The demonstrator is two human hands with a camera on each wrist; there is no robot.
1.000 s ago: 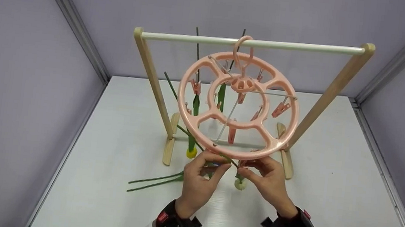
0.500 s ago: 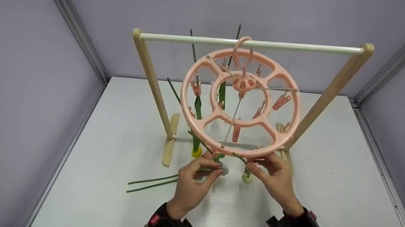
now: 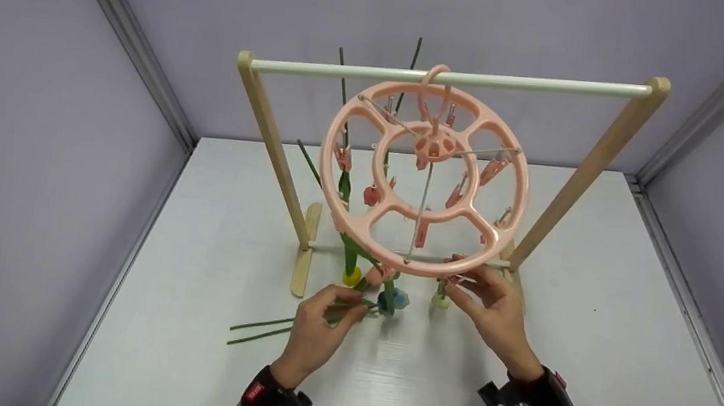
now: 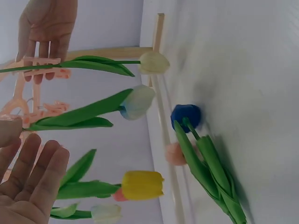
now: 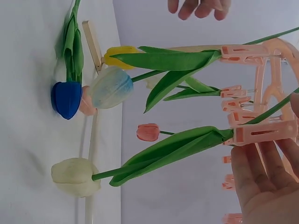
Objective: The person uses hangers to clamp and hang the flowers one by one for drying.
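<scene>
Right hand [image 3: 492, 304] fingers straight, touching clip [image 5: 261, 133] holding cream tulip [image 5: 74, 177]; left hand [image 3: 323, 320] relaxed, nearby.

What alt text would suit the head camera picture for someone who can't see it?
Two hands work beneath a round pink clip hanger on a wooden rack. The right hand touches its rim; the left hand reaches toward green stems on the table. Artificial tulips hang clipped upside down.

White table [image 3: 587, 361] with wooden rack [image 3: 302, 260] (plus loose tulip stems [image 3: 264, 328])
</scene>
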